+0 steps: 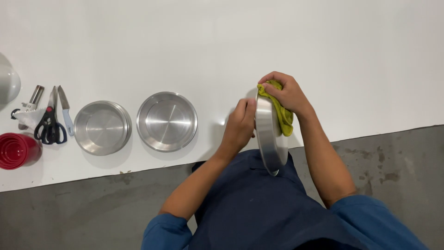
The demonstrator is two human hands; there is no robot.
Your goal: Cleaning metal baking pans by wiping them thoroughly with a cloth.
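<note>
— Both hands are on the one pan. What do they hold?

— My left hand (239, 124) is curled round the rim of a round steel pan (268, 139), thumb on one side and fingers on the other. My right hand (286, 92) is closed on a yellow-green cloth (283, 115) and presses it against the pan's top edge and far face. The pan stands tilted on its edge, off the bench (277, 37), over the near edge and above my lap.

— What else is out, and is anything in it?

— Two more round steel pans lie flat and open side up. The middle pan (167, 121) shows a bare, brushed bottom with a low wall. The left pan (102, 128) looks like more than one nested together; I cannot tell how many. A red cup stack (16, 150) sits at the far left, and I cannot see inside it.

— And the small things?

— Black-handled scissors (50, 122) lie beside a knife with a pale blue handle (66, 113), with a small metal-topped tool (32, 103) next to them. A pale rounded object (8, 83) is cut off at the left edge.

— How much room?

— The bench is smooth, white and wide open behind and right of my hands. Its near edge runs slantwise, with stained grey floor (393, 166) below.
</note>
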